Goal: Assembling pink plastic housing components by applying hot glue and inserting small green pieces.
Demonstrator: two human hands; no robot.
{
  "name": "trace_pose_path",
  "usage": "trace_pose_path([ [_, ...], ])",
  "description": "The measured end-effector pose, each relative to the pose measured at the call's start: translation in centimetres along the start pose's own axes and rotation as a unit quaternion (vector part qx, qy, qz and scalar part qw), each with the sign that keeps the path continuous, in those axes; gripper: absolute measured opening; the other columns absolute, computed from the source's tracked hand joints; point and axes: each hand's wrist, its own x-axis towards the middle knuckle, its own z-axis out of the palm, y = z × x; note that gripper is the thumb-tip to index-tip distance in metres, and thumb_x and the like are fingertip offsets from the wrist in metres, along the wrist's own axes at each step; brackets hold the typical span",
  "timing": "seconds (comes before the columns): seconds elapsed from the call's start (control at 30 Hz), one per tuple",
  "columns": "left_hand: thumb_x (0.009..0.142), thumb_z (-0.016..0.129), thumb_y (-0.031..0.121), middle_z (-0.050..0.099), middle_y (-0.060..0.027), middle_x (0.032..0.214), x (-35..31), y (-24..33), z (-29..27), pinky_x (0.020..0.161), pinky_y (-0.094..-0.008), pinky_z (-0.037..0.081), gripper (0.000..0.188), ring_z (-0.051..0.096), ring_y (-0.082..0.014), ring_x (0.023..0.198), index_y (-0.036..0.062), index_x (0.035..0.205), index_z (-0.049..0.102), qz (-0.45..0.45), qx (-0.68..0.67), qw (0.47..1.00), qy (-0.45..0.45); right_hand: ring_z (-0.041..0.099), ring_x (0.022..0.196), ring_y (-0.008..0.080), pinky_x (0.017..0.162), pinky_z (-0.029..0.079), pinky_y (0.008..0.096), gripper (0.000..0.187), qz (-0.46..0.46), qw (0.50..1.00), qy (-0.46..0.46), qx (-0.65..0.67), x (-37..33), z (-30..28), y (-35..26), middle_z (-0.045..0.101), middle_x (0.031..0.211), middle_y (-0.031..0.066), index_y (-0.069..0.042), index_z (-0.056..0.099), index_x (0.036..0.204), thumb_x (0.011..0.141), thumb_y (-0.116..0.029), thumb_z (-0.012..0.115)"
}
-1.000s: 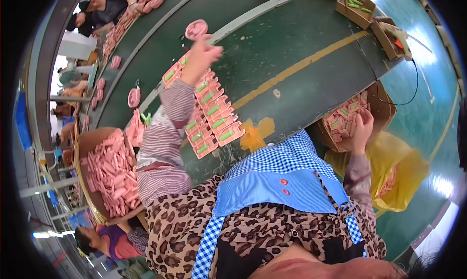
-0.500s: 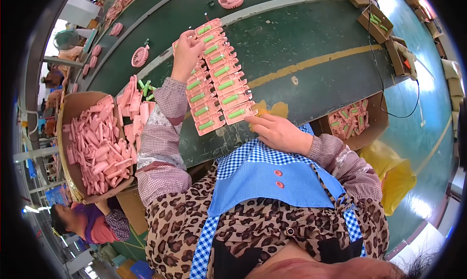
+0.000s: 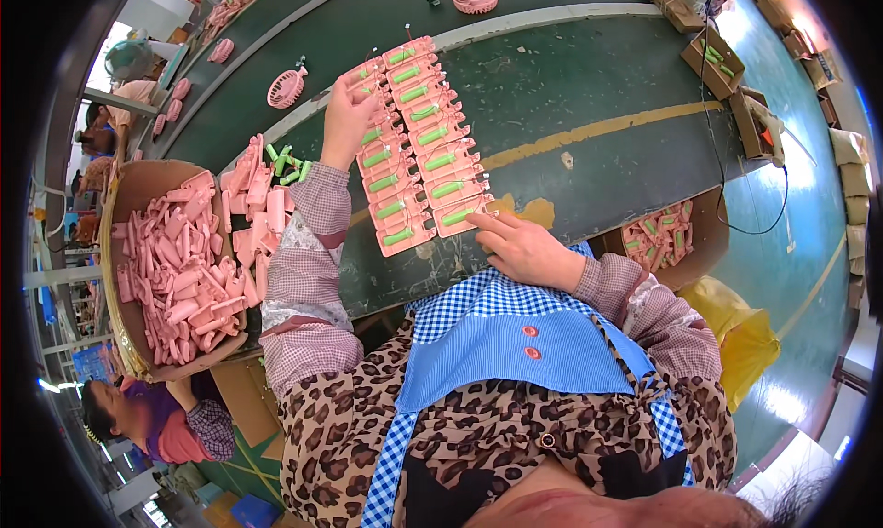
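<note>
Two side-by-side columns of pink plastic casings, each with a green cylindrical cell and thin wires inside, run away from me on the dark green table [image 3: 589,96]. My left hand [image 3: 349,121] is over the far part of the left column, fingers bent together at a casing; what they pinch is hidden. At the near end of the right column, my right hand [image 3: 533,250] rests with its index finger stretched to the edge of the nearest casing [image 3: 457,217]. Its other fingers are loosely bent and hold nothing visible. The nearest left-column casing [image 3: 405,237] lies untouched.
Left of my arm stands a carton [image 3: 152,174] heaped with pink parts, beside loose green cells [image 3: 287,165]. Round pink grilles [image 3: 286,88] lie beyond a pale rail. At right are a carton of pink and green pieces [image 3: 694,263], smaller boxes and a black cable [image 3: 720,174].
My left hand has come back toward me along the left column, uncovering its farthest casing. My right hand stays at the near casing. The whole view has shifted slightly.
</note>
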Motion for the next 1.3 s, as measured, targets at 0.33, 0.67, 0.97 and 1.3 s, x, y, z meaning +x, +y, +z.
trace_pose_path([
  [0.33,0.073,0.074,0.018,0.056,-0.0223,0.121,8.6,-2.5,3.2,0.097,-0.0384,0.045,0.069,0.054,-0.0351,0.114,-0.0026,0.132,0.044,0.268,0.368,0.890,0.025,0.064,0.101,0.0238,0.087,0.053,0.0327,0.038,0.241,0.838,-0.065,0.484,-1.6,2.0,-0.9,0.060,0.118,0.0186,0.004,0.049,0.122,0.088,-0.008,0.061],
  [0.67,0.065,0.075,0.037,0.054,-0.0155,0.125,11.3,-1.1,5.1,0.095,-0.0502,0.045,0.087,0.054,-0.0385,0.111,0.0245,0.142,0.038,0.180,0.493,0.840,-0.141,0.051,0.123,0.0268,0.103,0.045,0.0340,0.043,0.362,0.496,0.033,0.789,0.0,1.6,-0.3,0.050,0.133,0.0199,0.010,0.041,0.132,0.097,-0.013,0.051],
  [0.97,0.077,0.071,0.043,0.066,-0.0198,0.102,7.7,-0.3,7.0,0.084,-0.0416,0.050,0.060,0.064,-0.0360,0.094,0.0078,0.123,0.054,0.161,0.335,0.907,-0.197,0.056,0.115,0.0269,0.101,0.044,0.0387,0.034,0.319,0.490,0.220,0.781,5.3,1.0,0.1,0.055,0.125,0.0171,0.005,0.047,0.122,0.094,-0.012,0.055],
  [1.3,0.085,0.059,0.041,0.064,-0.0261,0.104,2.6,4.1,10.3,0.085,-0.0388,0.049,0.059,0.065,-0.0349,0.100,-0.0027,0.122,0.049,0.001,0.217,0.946,-0.242,0.058,0.110,0.0321,0.096,0.049,0.0470,0.045,0.326,0.478,0.256,0.774,6.8,-0.3,1.6,0.052,0.123,0.0176,0.005,0.035,0.131,0.095,-0.013,0.055],
])
